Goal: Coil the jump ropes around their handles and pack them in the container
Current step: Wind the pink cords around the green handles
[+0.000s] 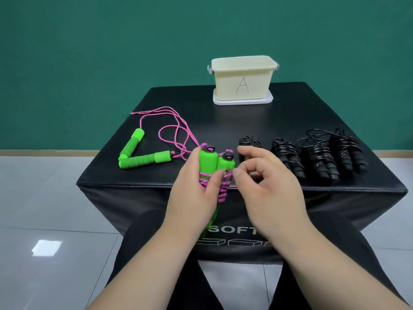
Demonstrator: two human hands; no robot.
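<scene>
A person's left hand [190, 198] grips a pair of green handles [209, 162] at the near edge of the black table [223, 121], its fingers [214, 179] curled round them. The handles lie side by side, long axis running near to far, black caps pointing away. Pink rope [223, 191] is wound crosswise around their middle. The right hand [268, 193] is just beside them, fingers loosely curled; whether it pinches the rope cannot be told. Farther back lie an uncoiled green jump rope [143, 161] at left and coiled black jump ropes [319, 157] at right. The cream container [242, 86], marked "A", stands at the far edge.
</scene>
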